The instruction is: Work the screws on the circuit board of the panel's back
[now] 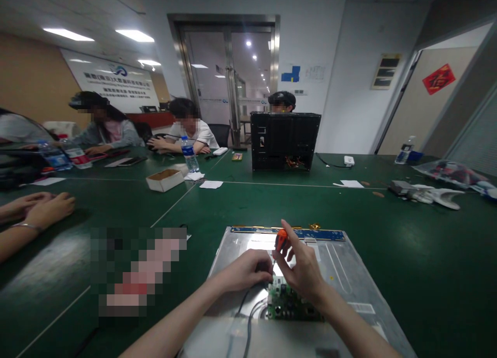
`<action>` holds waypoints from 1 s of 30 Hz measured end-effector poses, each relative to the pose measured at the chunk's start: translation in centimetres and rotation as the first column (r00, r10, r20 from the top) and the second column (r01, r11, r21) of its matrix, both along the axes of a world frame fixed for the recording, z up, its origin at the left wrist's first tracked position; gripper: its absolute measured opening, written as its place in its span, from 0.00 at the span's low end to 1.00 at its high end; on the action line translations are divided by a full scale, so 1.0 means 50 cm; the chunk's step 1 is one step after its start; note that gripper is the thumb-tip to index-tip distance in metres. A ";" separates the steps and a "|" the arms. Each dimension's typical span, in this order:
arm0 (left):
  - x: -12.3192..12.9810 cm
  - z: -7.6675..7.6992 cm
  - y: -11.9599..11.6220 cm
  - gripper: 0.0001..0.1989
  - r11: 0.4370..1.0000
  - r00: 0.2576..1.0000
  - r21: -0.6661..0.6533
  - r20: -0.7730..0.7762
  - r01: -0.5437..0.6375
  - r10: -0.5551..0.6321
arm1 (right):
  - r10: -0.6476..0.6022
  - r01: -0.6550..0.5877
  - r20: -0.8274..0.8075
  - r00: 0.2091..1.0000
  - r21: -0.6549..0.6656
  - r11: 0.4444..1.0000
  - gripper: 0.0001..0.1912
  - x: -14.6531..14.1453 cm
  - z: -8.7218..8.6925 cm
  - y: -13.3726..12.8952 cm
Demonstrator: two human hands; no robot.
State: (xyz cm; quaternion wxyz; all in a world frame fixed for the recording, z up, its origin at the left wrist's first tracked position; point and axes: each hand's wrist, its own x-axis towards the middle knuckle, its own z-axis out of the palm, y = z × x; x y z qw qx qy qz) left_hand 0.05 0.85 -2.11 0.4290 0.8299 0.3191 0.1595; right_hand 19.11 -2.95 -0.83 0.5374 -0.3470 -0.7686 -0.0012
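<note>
While your right hand (305,270) grasps an orange-handled screwdriver (281,240) nearly upright, thin shaft pointing down, index finger at the handle's top, your left hand (251,269) sits bent-fingered just beside the shaft; cannot tell whether its fingertips pinch anything. Both hands are over a flat silver metal panel (351,278), which lies on the dark green worktop (438,275) toward your edge of it, the panel's own near edge running out of view. Green printed circuit board (291,304) on the panel, between its left and right edges, well short of the far edge, where a narrow blue circuit strip (328,236) runs. Tool's tip not made out; shaft heads toward the board's far left corner. Risks, by judgement: if the shaft leans, the tip could slip and scrape the board's small components; too heavy a push could do likewise, with your left fingers close enough to be jabbed. Thin dark cables (249,324) trail from near the board's left edge toward the panel's near edge; a dragging left forearm might snag them and strain their ends.
</note>
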 end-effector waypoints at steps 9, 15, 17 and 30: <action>-0.003 0.005 -0.001 0.02 1.000 1.000 0.025 0.014 0.017 -0.018 | -0.005 0.005 -0.022 1.000 -0.004 1.000 0.36 -0.001 0.002 -0.002; 0.000 0.010 -0.003 0.01 1.000 0.998 0.006 0.057 0.011 -0.011 | -0.021 0.021 -0.042 0.999 -0.013 1.000 0.36 0.001 0.001 -0.005; 0.000 0.012 -0.004 0.01 1.000 0.998 -0.005 0.069 0.013 -0.012 | -0.017 0.016 -0.044 0.999 -0.012 1.000 0.36 0.001 0.002 -0.005; -0.005 0.002 0.003 0.07 0.999 0.998 0.007 0.043 0.044 -0.044 | 0.009 -0.009 -0.009 1.000 0.004 1.000 0.35 0.000 -0.002 -0.002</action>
